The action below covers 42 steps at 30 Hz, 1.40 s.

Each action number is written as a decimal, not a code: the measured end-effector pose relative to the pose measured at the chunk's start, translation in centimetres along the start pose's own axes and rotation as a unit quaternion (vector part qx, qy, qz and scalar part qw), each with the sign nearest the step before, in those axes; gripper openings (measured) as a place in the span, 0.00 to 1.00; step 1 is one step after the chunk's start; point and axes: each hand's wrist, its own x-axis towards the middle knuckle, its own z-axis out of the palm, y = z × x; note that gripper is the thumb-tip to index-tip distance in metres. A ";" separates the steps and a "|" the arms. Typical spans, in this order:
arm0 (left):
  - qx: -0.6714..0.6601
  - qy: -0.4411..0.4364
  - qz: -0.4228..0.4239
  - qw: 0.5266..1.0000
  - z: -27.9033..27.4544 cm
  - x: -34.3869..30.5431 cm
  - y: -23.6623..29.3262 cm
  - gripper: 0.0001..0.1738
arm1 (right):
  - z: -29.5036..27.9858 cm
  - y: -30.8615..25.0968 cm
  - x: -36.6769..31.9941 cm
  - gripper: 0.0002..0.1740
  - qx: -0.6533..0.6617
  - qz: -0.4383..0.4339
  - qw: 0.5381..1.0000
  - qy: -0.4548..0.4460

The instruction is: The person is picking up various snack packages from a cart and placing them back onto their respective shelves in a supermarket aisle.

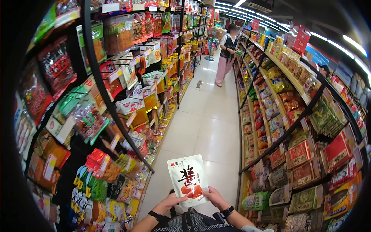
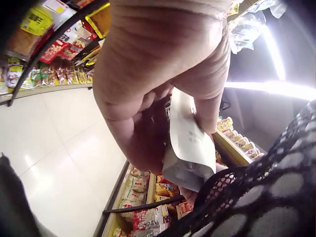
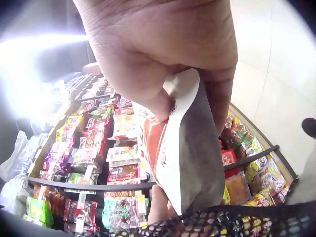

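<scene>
A white snack pouch (image 1: 188,176) with black lettering and an orange-red food picture is held upright in front of the body, printed face toward me. My left hand (image 1: 172,202) pinches its lower left edge, thumb on the front. At the lower right edge my right hand (image 1: 215,196) does likewise. In the left wrist view, the bottom of the pouch (image 2: 190,148) shows between thumb and fingers. From the right wrist, the pouch (image 3: 170,148) appears side-on, with its grey back and white front, the thumb pressing on the printed face.
A rack of hanging snack packets (image 1: 91,116) runs along the left. Sloped shelves of bagged goods (image 1: 301,162) line the right side. Between them lies a tiled aisle floor (image 1: 197,127). Farther down, a person (image 1: 228,56) stands by the right shelves holding a green packet.
</scene>
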 end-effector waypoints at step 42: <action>0.127 -0.046 -0.011 0.991 -16.6 78.0 66.1 0.27 | -28.9 -55.6 74.8 0.18 0.037 -0.089 0.984 0.149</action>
